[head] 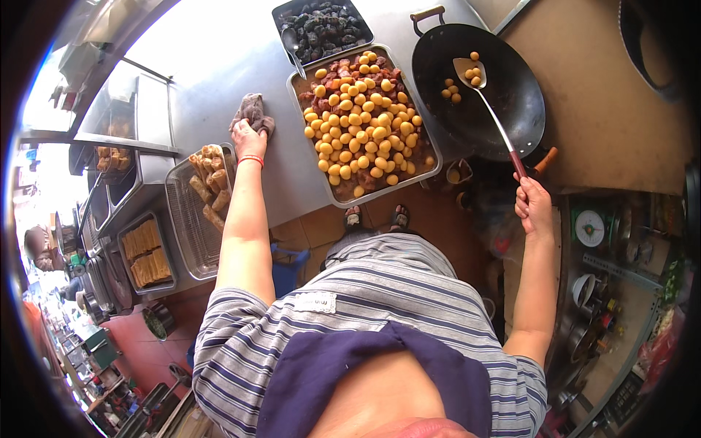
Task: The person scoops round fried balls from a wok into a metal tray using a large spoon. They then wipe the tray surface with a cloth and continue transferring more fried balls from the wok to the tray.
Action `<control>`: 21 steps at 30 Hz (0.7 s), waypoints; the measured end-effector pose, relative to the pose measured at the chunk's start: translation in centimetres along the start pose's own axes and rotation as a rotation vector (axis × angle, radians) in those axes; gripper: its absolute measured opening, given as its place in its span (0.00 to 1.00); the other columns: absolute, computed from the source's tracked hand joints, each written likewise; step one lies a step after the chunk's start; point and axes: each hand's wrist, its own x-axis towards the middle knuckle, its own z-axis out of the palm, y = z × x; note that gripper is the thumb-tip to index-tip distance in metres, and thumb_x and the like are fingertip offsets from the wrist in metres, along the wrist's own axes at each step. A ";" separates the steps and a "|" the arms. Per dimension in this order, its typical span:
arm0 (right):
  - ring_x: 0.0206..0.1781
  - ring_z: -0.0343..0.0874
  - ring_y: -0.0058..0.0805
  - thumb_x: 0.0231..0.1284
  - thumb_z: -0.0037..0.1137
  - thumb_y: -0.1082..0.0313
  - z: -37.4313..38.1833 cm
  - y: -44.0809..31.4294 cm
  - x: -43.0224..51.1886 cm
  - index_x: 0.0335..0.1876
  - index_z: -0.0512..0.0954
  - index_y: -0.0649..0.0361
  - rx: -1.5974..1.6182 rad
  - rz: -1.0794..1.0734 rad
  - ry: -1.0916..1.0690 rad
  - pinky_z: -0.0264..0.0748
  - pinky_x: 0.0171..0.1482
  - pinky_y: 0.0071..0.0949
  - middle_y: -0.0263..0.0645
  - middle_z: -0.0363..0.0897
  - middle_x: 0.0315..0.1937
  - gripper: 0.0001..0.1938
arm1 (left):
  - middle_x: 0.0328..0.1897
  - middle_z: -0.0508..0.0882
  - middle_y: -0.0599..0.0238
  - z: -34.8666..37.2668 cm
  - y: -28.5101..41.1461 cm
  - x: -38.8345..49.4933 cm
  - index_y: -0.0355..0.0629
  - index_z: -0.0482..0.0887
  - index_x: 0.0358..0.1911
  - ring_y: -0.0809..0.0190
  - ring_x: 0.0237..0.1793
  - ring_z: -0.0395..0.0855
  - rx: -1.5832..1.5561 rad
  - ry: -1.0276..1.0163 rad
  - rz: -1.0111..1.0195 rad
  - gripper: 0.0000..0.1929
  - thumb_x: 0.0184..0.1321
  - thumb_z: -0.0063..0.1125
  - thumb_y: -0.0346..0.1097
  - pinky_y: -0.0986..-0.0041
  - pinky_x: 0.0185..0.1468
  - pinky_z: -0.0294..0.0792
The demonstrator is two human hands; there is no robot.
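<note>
My right hand [532, 203] grips the dark red handle of a metal wok spatula [495, 117]. Its blade lies inside a black wok [509, 71] and carries a few small round eggs [472, 76]. Several more eggs [451, 90] rest on the wok's bottom, left of the blade. My left hand [250, 138] is closed over a crumpled brown cloth [253, 112] on the steel counter [285, 191]. Between my hands stands a metal tray [383, 193] heaped with yellowish eggs [356, 126] on chunks of reddish-brown meat [345, 71] in sauce.
Behind the egg tray, another tray [280, 11] holds dark, blackish pieces and a spoon [290, 44]. A wire basket [189, 230] with fried rolls [213, 180] sits beside my left forearm. Farther left is a tray of yellow sticks [145, 252]. A dial scale [590, 227] stands at right.
</note>
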 end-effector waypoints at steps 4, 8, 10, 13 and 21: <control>0.11 0.52 0.09 0.65 0.49 0.65 -0.2 -1.1 -2.8 0.50 0.74 0.67 -0.003 0.014 0.016 0.49 0.14 0.12 0.26 0.63 0.18 0.14 | 0.62 0.66 0.46 -0.1 1.1 -0.1 0.49 0.55 0.70 0.42 0.63 0.64 0.145 0.036 -0.028 0.43 0.50 0.64 0.45 0.58 0.65 0.61; 0.11 0.52 0.08 0.65 0.48 0.66 0.0 -2.0 -5.7 0.51 0.73 0.68 0.012 0.033 0.013 0.48 0.13 0.11 0.26 0.64 0.19 0.15 | 0.60 0.70 0.44 -1.4 2.8 -0.4 0.48 0.62 0.66 0.41 0.60 0.69 0.133 -0.042 -0.123 0.39 0.50 0.63 0.48 0.57 0.63 0.64; 0.12 0.52 0.08 0.64 0.49 0.66 0.3 -2.3 -7.0 0.53 0.72 0.68 0.010 0.045 -0.011 0.49 0.14 0.11 0.26 0.64 0.19 0.16 | 0.57 0.74 0.46 -1.1 2.3 -0.3 0.45 0.66 0.62 0.43 0.58 0.71 0.159 -0.031 -0.095 0.36 0.49 0.63 0.49 0.57 0.62 0.65; 0.12 0.52 0.08 0.64 0.49 0.66 0.8 -2.7 -9.0 0.53 0.72 0.68 -0.010 0.051 -0.020 0.49 0.13 0.11 0.26 0.64 0.19 0.17 | 0.50 0.79 0.51 -0.2 1.9 -0.1 0.40 0.77 0.47 0.48 0.57 0.71 0.183 0.052 -0.041 0.27 0.47 0.62 0.52 0.57 0.60 0.65; 0.12 0.52 0.08 0.65 0.50 0.67 2.6 -2.7 -12.4 0.54 0.71 0.70 -0.022 0.068 -0.063 0.49 0.13 0.11 0.26 0.64 0.19 0.17 | 0.53 0.72 0.43 1.7 1.0 -1.3 0.34 0.79 0.45 0.46 0.55 0.71 -0.127 0.228 -0.050 0.29 0.44 0.62 0.51 0.62 0.62 0.64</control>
